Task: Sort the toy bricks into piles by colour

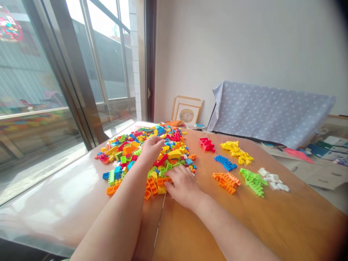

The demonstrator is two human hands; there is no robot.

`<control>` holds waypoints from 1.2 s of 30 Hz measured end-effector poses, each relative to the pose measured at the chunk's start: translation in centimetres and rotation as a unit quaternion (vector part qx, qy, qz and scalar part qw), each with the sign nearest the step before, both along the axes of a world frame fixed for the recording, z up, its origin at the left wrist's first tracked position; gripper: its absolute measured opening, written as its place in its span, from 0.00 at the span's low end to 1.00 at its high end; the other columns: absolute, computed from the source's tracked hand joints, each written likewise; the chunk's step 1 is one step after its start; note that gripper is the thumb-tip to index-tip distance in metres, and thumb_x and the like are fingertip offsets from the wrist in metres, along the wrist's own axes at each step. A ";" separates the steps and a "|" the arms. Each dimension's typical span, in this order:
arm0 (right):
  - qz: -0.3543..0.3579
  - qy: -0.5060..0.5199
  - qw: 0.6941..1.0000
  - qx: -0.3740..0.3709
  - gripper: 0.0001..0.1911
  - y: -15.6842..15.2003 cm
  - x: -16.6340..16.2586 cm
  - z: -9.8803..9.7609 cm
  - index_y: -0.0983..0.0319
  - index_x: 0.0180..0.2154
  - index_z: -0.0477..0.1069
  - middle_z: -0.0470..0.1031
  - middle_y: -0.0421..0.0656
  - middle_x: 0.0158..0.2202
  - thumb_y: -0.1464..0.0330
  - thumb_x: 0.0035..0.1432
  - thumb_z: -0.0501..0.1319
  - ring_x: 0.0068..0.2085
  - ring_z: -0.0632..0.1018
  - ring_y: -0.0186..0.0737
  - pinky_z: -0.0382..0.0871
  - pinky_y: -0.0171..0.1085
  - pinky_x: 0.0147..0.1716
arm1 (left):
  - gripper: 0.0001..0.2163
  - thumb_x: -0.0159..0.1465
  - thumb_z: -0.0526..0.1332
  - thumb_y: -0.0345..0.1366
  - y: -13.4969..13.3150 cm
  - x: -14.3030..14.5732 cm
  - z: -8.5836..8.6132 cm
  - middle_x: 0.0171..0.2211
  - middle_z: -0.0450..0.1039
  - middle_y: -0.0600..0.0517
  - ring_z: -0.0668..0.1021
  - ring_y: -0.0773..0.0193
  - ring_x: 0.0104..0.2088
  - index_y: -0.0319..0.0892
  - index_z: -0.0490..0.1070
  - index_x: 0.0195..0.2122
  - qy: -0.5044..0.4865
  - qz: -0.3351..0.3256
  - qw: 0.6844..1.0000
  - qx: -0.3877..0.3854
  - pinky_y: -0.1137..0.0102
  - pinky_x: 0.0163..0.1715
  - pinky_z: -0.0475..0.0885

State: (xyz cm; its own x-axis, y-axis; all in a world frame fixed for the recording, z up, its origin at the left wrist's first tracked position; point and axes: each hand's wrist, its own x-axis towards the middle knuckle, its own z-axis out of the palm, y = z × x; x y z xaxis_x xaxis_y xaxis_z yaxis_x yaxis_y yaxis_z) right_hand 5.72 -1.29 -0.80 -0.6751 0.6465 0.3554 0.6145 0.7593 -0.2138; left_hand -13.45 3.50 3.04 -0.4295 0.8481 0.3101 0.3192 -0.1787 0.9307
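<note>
Toy bricks (174,154), studded plastic, curved and rectangular, lie heaped on glossy surface (178,232); left hand (151,148): grip unclear; right hand (185,185): fingers spread loosely.

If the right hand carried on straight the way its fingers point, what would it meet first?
Most likely the orange block just ahead of the right hand, at the near edge of the block pile; whether they already touch is unclear from this view.

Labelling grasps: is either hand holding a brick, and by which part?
Can't tell: left hand is over the brick pile, its grip hidden; right hand is at an orange brick, hold unclear.
</note>
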 end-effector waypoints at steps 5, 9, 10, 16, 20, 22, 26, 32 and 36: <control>0.014 -0.001 1.000 -0.005 0.09 -0.2 -0.3 0.2 0.56 0.46 0.77 0.78 0.45 0.44 0.66 0.63 0.64 0.50 0.71 0.48 0.60 0.48 0.52 | 0.15 0.59 0.64 0.47 0.0 0.4 0.2 0.31 0.79 0.49 0.77 0.63 0.29 0.40 0.77 0.38 0.006 -0.030 0.999 -0.012 0.69 0.30 0.69; -0.007 0.213 0.965 -0.149 0.11 0.5 0.4 0.9 0.58 0.47 0.78 0.79 0.46 0.46 0.65 0.64 0.62 0.50 0.73 0.48 0.63 0.46 0.52 | 0.15 0.59 0.64 0.46 -0.2 1.0 0.6 0.33 0.80 0.48 0.79 0.60 0.32 0.40 0.78 0.40 0.004 -0.048 0.999 -0.021 0.67 0.35 0.72; -0.006 0.287 0.930 -0.231 0.12 0.8 0.9 1.1 0.59 0.47 0.77 0.79 0.45 0.46 0.63 0.65 0.61 0.49 0.74 0.46 0.65 0.44 0.49 | 0.14 0.59 0.64 0.45 -0.4 1.3 0.8 0.34 0.80 0.48 0.79 0.60 0.34 0.40 0.78 0.41 -0.003 -0.069 0.997 -0.021 0.66 0.37 0.73; -0.002 0.535 0.639 -0.554 0.20 1.2 4.7 1.4 0.60 0.49 0.75 0.80 0.46 0.42 0.57 0.58 0.67 0.40 0.80 0.42 0.65 0.34 0.29 | 0.15 0.60 0.66 0.44 -2.3 4.4 2.2 0.41 0.80 0.47 0.80 0.62 0.36 0.42 0.78 0.44 -0.045 -0.300 0.951 -0.063 0.65 0.42 0.74; -0.025 0.578 0.597 -0.556 0.18 0.5 6.1 0.7 0.61 0.45 0.75 0.80 0.45 0.36 0.56 0.58 0.67 0.35 0.80 0.41 0.68 0.35 0.28 | 0.14 0.59 0.68 0.42 -2.7 7.2 1.4 0.39 0.79 0.48 0.79 0.60 0.37 0.42 0.78 0.44 0.000 -0.380 0.922 -0.079 0.64 0.41 0.75; -0.024 0.591 0.586 -0.554 0.19 0.1 6.6 0.4 0.61 0.45 0.75 0.80 0.44 0.36 0.56 0.58 0.69 0.34 0.79 0.38 0.67 0.34 0.28 | 0.14 0.59 0.68 0.42 -2.6 8.6 0.7 0.38 0.78 0.49 0.79 0.61 0.35 0.41 0.77 0.43 0.007 -0.393 0.916 -0.081 0.65 0.38 0.75; -0.038 0.590 0.612 -0.525 0.25 0.0 8.3 0.4 0.61 0.49 0.73 0.78 0.42 0.38 0.58 0.53 0.72 0.33 0.78 0.35 0.67 0.32 0.30 | 0.14 0.60 0.67 0.44 -2.5 10.4 -0.1 0.38 0.79 0.48 0.79 0.61 0.36 0.41 0.76 0.43 0.016 -0.408 0.911 -0.067 0.66 0.38 0.75; -0.203 0.536 0.772 -0.274 0.31 2.0 15.4 -0.6 0.59 0.57 0.69 0.78 0.43 0.43 0.56 0.54 0.69 0.37 0.79 0.40 0.71 0.37 0.35 | 0.17 0.60 0.66 0.50 -2.1 9.7 0.6 0.39 0.79 0.48 0.79 0.58 0.38 0.43 0.77 0.42 0.074 -0.334 0.939 -0.043 0.67 0.37 0.74; -0.265 0.449 0.837 -0.165 0.30 2.8 19.7 -2.8 0.61 0.58 0.68 0.78 0.43 0.38 0.55 0.57 0.64 0.36 0.78 0.42 0.72 0.40 0.37 | 0.21 0.57 0.67 0.54 -1.9 9.0 1.2 0.39 0.80 0.48 0.80 0.58 0.37 0.43 0.78 0.43 0.071 -0.304 0.949 -0.045 0.67 0.37 0.75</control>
State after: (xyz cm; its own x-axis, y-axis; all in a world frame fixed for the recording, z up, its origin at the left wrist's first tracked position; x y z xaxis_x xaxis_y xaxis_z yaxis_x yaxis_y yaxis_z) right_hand 25.44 1.55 -3.62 0.1817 0.9336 0.3087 0.3260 0.2390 -0.9147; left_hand -4.44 1.56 4.27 0.1890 0.9513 0.2434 0.3055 -0.2925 0.9061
